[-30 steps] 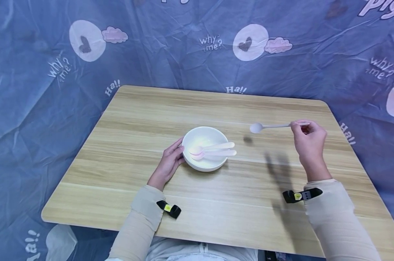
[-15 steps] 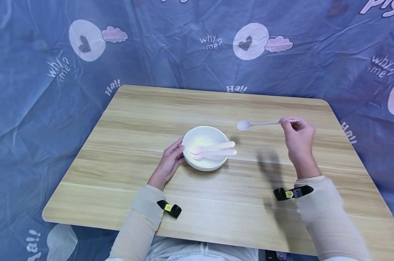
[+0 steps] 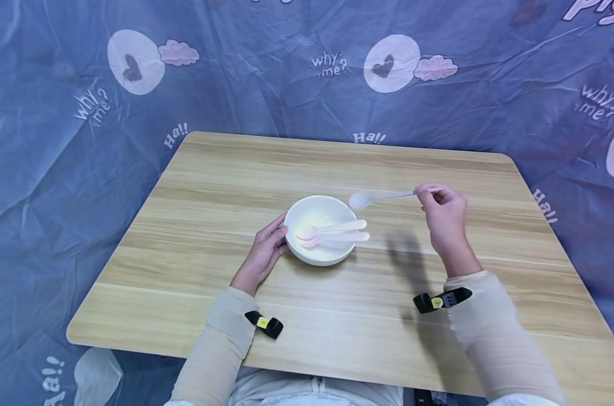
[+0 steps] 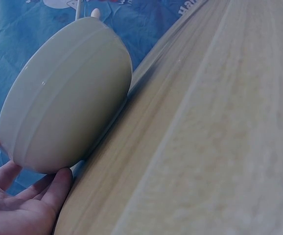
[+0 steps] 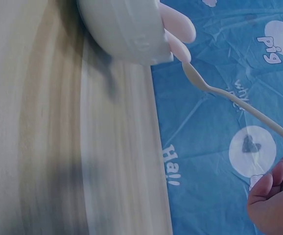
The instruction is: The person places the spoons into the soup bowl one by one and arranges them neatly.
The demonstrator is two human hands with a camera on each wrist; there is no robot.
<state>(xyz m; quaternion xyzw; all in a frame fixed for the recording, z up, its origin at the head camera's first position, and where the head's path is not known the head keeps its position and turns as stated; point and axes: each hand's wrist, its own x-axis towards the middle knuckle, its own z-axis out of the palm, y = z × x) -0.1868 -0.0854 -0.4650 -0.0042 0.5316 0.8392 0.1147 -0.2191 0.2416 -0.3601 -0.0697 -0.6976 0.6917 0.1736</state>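
Note:
A white bowl [image 3: 321, 256] sits on the wooden table, and my left hand [image 3: 260, 256] holds it by its left side. In the left wrist view, the fingers [image 4: 58, 188] press low against the bowl's outer wall [image 4: 78, 93]. Two pale utensils that look like spoons lie in the bowl, the upper one [image 3: 341, 226] and the lower one [image 3: 337, 238], their handles over the right rim. Right of the bowl, my right hand [image 3: 444, 217] pinches a long-handled white spoon [image 3: 385, 196] near the handle's end. This spoon is above the table, its head just beyond the bowl's upper right rim.
The wooden table [image 3: 210, 192] has rounded corners. Blue printed cloth [image 3: 266, 73] hangs behind it and at both sides. Each wrist carries a black strap with a small camera, one on the left wrist [image 3: 263, 324] and one on the right wrist [image 3: 441, 300].
My right hand has moved left with the long-handled spoon, bringing its head close to the bowl. The left hand, the bowl and the utensils inside it have stayed in place.

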